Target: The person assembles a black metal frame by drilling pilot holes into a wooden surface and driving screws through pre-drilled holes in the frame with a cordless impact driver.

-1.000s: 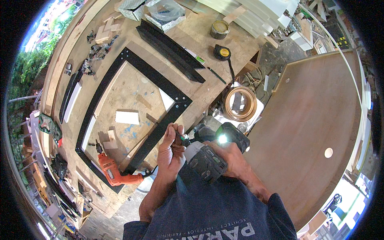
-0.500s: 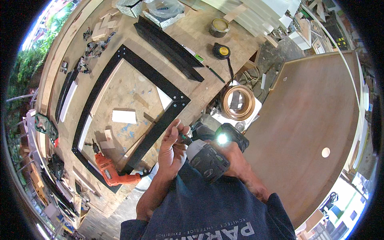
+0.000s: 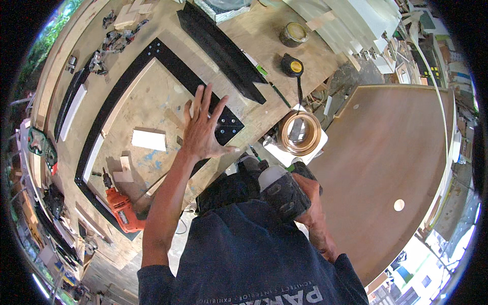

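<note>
- Head view: the left hand (image 3: 203,127) is open, its fingers spread flat over the corner of the black frame (image 3: 168,61), near the corner plate (image 3: 227,128) with screws.
- The black frame lies on the plywood workbench (image 3: 152,101).
- The right hand (image 3: 310,201) grips a dark cordless drill (image 3: 277,188), held close to the body at the bench edge.
- An orange electric drill (image 3: 122,208) lies on the bench at the left; a yellow tape measure (image 3: 293,65) and a roll of brown tape (image 3: 301,133) are further away.

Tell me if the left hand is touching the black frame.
Touching: the head view shows the left hand spread flat on the black frame near its bolted corner.
</note>
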Motion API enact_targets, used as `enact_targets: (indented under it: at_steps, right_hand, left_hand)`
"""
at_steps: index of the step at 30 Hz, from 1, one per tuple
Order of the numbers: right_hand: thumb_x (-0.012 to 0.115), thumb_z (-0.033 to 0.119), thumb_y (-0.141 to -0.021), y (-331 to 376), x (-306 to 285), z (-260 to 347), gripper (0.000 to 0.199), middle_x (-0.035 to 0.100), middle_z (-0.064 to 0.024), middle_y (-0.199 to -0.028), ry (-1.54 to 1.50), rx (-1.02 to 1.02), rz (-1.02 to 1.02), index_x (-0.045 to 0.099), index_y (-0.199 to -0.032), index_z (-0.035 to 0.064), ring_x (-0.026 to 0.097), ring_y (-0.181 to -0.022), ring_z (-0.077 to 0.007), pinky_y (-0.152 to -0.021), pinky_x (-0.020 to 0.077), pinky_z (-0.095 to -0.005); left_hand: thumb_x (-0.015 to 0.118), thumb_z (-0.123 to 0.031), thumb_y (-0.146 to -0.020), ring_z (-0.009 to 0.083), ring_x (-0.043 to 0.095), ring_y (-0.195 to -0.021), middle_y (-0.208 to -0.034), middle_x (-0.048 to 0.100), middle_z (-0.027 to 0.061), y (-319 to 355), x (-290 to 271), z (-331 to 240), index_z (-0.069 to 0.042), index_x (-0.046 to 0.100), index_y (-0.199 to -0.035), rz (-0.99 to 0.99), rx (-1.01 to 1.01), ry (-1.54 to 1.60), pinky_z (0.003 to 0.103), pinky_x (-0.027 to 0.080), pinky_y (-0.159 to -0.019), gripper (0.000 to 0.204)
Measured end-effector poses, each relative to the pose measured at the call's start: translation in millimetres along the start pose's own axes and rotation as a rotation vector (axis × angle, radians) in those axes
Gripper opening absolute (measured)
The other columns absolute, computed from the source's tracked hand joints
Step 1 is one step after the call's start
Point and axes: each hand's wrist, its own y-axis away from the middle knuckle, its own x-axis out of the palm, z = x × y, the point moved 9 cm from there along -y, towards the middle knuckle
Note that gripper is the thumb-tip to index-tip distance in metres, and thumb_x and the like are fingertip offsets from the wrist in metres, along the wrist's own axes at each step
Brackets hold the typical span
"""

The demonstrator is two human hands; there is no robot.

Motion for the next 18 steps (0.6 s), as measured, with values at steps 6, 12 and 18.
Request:
enact_targets:
  at_steps: [6,12,18]
  right_hand:
    - [0.084,0.014,-0.064,-23,-1,11,0.063,0.071,-0.0211,-0.101,0.087,0.019,-0.001,0.065,-0.121,-0.0013,0.071,-0.094,-0.0390,-0.082,0.0551,-0.0437]
    - [0.085,0.012,-0.065,-59,3,17,0.059,0.073,-0.0226,-0.097,0.073,0.042,0.023,0.066,-0.119,-0.0021,0.073,-0.092,-0.0382,-0.082,0.0550,-0.0432]
    - [0.083,0.009,-0.065,-91,-1,34,0.050,0.073,-0.0245,-0.094,0.179,-0.009,-0.026,0.068,-0.112,-0.0030,0.073,-0.092,-0.0377,-0.081,0.0552,-0.0428]
  left_hand:
    - [0.090,-0.055,-0.043,0.0365,0.014,-0.157,-0.164,0.027,0.0150,-8,29,19,-0.020,0.049,-0.147,0.088,0.028,0.017,0.068,0.018,-0.117,0.117]
    - [0.090,-0.046,-0.043,0.0342,0.020,-0.155,-0.157,0.040,0.0131,-7,31,21,-0.018,0.059,-0.135,0.012,0.025,0.122,0.068,0.020,-0.115,0.102]
    - [0.092,-0.045,-0.042,0.0295,0.023,-0.155,-0.154,0.045,0.0100,-8,34,23,-0.019,0.060,-0.135,0.035,0.011,0.154,0.066,0.014,-0.118,0.101]
